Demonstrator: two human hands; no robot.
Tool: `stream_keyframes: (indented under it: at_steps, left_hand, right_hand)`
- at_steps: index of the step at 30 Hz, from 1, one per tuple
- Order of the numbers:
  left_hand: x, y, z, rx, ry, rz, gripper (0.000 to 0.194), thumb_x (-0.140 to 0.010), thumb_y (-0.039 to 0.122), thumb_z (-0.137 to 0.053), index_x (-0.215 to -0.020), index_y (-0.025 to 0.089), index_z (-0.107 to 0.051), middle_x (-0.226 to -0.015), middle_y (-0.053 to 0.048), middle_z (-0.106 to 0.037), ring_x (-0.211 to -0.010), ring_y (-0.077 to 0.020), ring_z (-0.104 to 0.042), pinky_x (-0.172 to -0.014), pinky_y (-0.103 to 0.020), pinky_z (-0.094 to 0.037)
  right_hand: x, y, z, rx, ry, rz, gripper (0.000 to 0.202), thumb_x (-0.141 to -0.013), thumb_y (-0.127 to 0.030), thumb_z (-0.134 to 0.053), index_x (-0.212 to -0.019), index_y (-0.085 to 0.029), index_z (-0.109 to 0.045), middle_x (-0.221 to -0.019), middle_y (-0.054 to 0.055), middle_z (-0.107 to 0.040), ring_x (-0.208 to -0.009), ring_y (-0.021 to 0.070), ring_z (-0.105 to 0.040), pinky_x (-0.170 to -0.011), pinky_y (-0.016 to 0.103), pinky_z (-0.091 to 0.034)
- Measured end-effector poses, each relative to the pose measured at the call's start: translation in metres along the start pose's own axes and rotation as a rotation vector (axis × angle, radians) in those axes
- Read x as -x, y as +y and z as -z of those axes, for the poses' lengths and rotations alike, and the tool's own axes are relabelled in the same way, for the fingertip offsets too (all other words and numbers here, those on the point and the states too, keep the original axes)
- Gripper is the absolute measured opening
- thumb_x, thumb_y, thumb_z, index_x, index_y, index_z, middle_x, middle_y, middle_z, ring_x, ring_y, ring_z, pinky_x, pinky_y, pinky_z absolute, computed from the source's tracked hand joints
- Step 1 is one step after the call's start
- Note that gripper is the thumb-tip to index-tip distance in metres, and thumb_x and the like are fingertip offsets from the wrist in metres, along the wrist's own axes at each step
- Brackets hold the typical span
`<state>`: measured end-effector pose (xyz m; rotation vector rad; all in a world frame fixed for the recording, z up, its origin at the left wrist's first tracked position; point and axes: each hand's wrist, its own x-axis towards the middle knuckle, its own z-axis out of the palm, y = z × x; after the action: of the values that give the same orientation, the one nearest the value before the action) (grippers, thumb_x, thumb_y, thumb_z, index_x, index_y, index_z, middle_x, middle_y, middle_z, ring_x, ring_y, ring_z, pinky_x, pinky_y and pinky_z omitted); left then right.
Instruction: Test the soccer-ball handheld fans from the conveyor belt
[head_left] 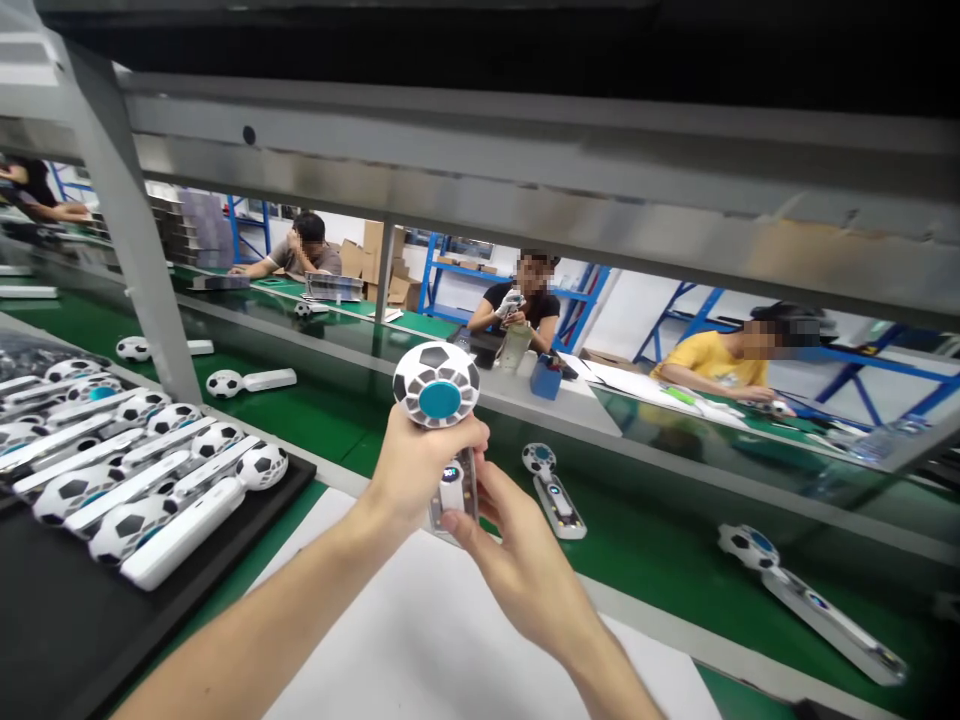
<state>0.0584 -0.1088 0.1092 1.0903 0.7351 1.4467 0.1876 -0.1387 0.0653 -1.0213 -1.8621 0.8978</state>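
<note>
In front of me I hold a handheld device (437, 385) upright. Its round head has a black-and-white football pattern with a blue disc, and a small lit display shows on the handle. My left hand (409, 460) is closed around the neck just below the head. Lower down, my right hand (514, 535) grips the handle, its thumb pressed on the front. The fingers behind the handle are partly hidden. A white sheet (397, 640) lies on the bench beneath my hands.
A black tray (67, 620) at left bears several similar devices. More lie on the green conveyor belt (637, 540), including one at right (817, 600). A metal post (139, 230) and overhead beam (480, 200) frame the bench. Several people work across the line.
</note>
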Motion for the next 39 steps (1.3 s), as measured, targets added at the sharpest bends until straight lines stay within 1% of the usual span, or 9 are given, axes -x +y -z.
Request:
stream_keyframes:
  at_steps: [3, 8, 13, 16, 21, 25, 32, 37, 39]
  left_hand:
    - [-0.003, -0.002, 0.001, 0.04, -0.021, 0.01, 0.011, -0.064, 0.015, -0.067, -0.058, 0.017, -0.058, -0.056, 0.001, -0.056, -0.053, -0.0133, -0.052, -0.05, -0.025, -0.043]
    - [-0.006, -0.004, 0.005, 0.068, -0.1, 0.059, 0.014, -0.065, 0.016, -0.068, -0.056, 0.016, -0.057, -0.057, 0.0, -0.056, -0.054, -0.0136, -0.052, -0.051, -0.026, -0.043]
    - [0.0, -0.001, 0.004, 0.065, -0.054, 0.045, 0.011, -0.066, 0.015, -0.066, -0.059, 0.017, -0.057, -0.056, 0.001, -0.055, -0.052, -0.0138, -0.051, -0.047, -0.026, -0.042]
    - [0.005, 0.003, 0.001, 0.072, -0.016, -0.001, 0.01, -0.064, 0.014, -0.067, -0.061, 0.017, -0.058, -0.056, 0.001, -0.055, -0.052, -0.0147, -0.052, -0.046, -0.026, -0.041]
    - [0.007, 0.007, -0.001, 0.015, -0.032, -0.042, 0.012, -0.066, 0.015, -0.068, -0.06, 0.017, -0.058, -0.057, 0.001, -0.056, -0.052, -0.0131, -0.053, -0.047, -0.025, -0.043]
    - [0.004, 0.007, 0.003, 0.049, -0.087, 0.044, 0.015, -0.07, 0.019, -0.071, -0.062, 0.016, -0.058, -0.058, 0.001, -0.057, -0.052, -0.0126, -0.054, -0.049, -0.024, -0.046]
    - [-0.002, 0.003, 0.004, 0.142, -0.106, 0.166, 0.019, -0.072, 0.025, -0.077, -0.071, 0.015, -0.062, -0.063, -0.001, -0.059, -0.057, -0.0126, -0.057, -0.053, -0.023, -0.049]
    - [-0.005, -0.001, 0.004, 0.139, -0.095, 0.215, 0.021, -0.074, 0.029, -0.078, -0.076, 0.015, -0.063, -0.067, -0.002, -0.06, -0.059, -0.0124, -0.059, -0.054, -0.022, -0.049]
    - [-0.005, -0.002, 0.005, 0.117, -0.1, 0.231, 0.022, -0.074, 0.031, -0.077, -0.075, 0.015, -0.062, -0.067, -0.002, -0.06, -0.059, -0.0126, -0.058, -0.052, -0.022, -0.049]
  right_hand:
    - [0.001, 0.0, 0.003, -0.005, -0.007, 0.005, 0.013, -0.095, -0.027, -0.056, -0.107, -0.022, -0.056, -0.101, 0.004, -0.061, -0.092, 0.021, -0.059, -0.088, 0.036, -0.052]
    - [0.002, -0.011, 0.002, -0.088, -0.043, -0.029, 0.022, -0.094, -0.022, -0.056, -0.116, -0.021, -0.058, -0.111, 0.005, -0.067, -0.098, 0.0211, -0.065, -0.09, 0.032, -0.054]
    - [0.005, -0.014, -0.012, 0.096, 0.144, -0.035, 0.02, -0.088, -0.014, -0.058, -0.106, -0.02, -0.061, -0.099, 0.005, -0.07, -0.09, 0.0236, -0.068, -0.082, 0.035, -0.055]
    - [0.005, -0.015, -0.015, 0.129, 0.188, 0.006, 0.016, -0.086, -0.014, -0.059, -0.1, -0.019, -0.061, -0.093, 0.005, -0.069, -0.084, 0.024, -0.068, -0.078, 0.036, -0.056]
    - [0.003, -0.017, -0.004, -0.117, 0.024, -0.039, 0.026, -0.091, -0.022, -0.061, -0.116, -0.019, -0.059, -0.112, 0.008, -0.068, -0.098, 0.0239, -0.067, -0.089, 0.038, -0.056]
    - [0.004, -0.019, 0.005, -0.22, -0.066, -0.12, 0.037, -0.091, -0.03, -0.064, -0.126, -0.019, -0.056, -0.121, 0.009, -0.066, -0.104, 0.0256, -0.065, -0.091, 0.042, -0.056]
    - [0.007, -0.021, 0.008, -0.268, -0.099, -0.185, 0.04, -0.092, -0.038, -0.065, -0.126, -0.02, -0.056, -0.12, 0.009, -0.066, -0.108, 0.0263, -0.063, -0.093, 0.042, -0.054]
    - [0.007, -0.02, 0.008, -0.362, -0.136, -0.157, 0.035, -0.097, -0.035, -0.058, -0.129, -0.021, -0.054, -0.125, 0.009, -0.062, -0.113, 0.0237, -0.06, -0.093, 0.037, -0.052]
    - [0.007, -0.019, 0.007, -0.346, -0.127, -0.155, 0.035, -0.097, -0.035, -0.058, -0.13, -0.022, -0.053, -0.125, 0.009, -0.061, -0.11, 0.0232, -0.059, -0.088, 0.035, -0.053]
